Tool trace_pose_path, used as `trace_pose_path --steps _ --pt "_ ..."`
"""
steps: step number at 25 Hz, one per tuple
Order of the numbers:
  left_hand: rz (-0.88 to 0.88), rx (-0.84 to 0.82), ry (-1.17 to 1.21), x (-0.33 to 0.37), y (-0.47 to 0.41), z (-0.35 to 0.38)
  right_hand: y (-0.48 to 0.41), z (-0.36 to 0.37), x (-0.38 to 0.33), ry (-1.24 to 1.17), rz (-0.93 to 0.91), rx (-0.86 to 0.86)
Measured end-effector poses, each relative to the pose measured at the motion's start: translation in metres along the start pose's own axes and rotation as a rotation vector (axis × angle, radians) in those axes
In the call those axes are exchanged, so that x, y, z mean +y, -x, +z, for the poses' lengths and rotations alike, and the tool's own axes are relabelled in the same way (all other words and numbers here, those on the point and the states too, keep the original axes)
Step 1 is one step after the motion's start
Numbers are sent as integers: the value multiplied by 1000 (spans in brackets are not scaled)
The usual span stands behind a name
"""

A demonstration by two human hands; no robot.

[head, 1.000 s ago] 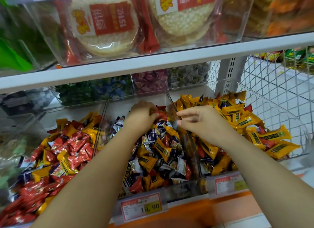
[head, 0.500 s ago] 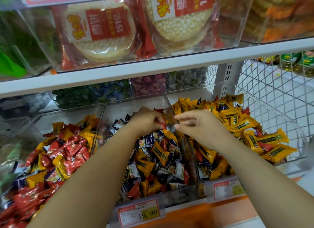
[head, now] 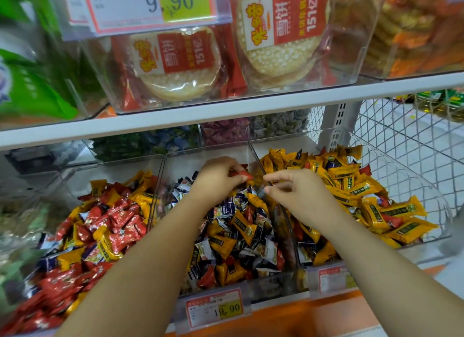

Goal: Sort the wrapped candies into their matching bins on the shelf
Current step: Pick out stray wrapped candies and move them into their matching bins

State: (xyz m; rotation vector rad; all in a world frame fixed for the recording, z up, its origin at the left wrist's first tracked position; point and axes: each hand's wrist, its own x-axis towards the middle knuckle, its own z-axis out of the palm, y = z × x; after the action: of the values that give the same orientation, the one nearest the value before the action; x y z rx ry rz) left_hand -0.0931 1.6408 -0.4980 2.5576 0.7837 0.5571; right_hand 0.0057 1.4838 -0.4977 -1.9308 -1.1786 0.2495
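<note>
Left hand (head: 217, 179) fingers still pinch 1 red candy (head: 244, 175); right hand (head: 300, 195) fingers have parted, holding nothing.

The middle bin (head: 208, 152) has the left bin (head: 113, 171) on its left and the right bin (head: 401, 168) on its right. A row of smaller bins (head: 223, 132) stands behind it. Above it, the shelf board (head: 226, 113) carries rice cake packs (head: 175, 63). A price tag (head: 214, 308) hangs on its front. The left hand (head: 218, 178) holds a wrapped candy (head: 244, 174) over its back part, and the right hand (head: 298, 193) hovers above its right wall.
</note>
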Motion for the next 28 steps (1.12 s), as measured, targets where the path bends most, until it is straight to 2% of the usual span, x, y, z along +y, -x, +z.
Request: trace_pose_path --steps 4,9,12,15,17,24,26,28 --pt "-8 175 139 13 42 -25 6 7 -9 111 -24 91" --pt "-5 508 43 -13 98 -64 15 16 -25 179 -94 122" --pt "-131 621 -49 -49 123 -81 22 20 -31 222 -83 88" --pt "-294 479 -139 -81 137 -87 25 22 -36 218 -71 69" --pt "-312 387 -140 -87 139 -88 26 20 -35 216 -74 61" --pt "-109 436 -52 -36 115 -82 26 -5 -16 79 -67 -7" --pt "-55 362 -22 -16 103 -72 26 -6 -10 40 -89 -37" --pt "13 209 -1 4 87 -56 26 -8 -5 18 -107 -45"
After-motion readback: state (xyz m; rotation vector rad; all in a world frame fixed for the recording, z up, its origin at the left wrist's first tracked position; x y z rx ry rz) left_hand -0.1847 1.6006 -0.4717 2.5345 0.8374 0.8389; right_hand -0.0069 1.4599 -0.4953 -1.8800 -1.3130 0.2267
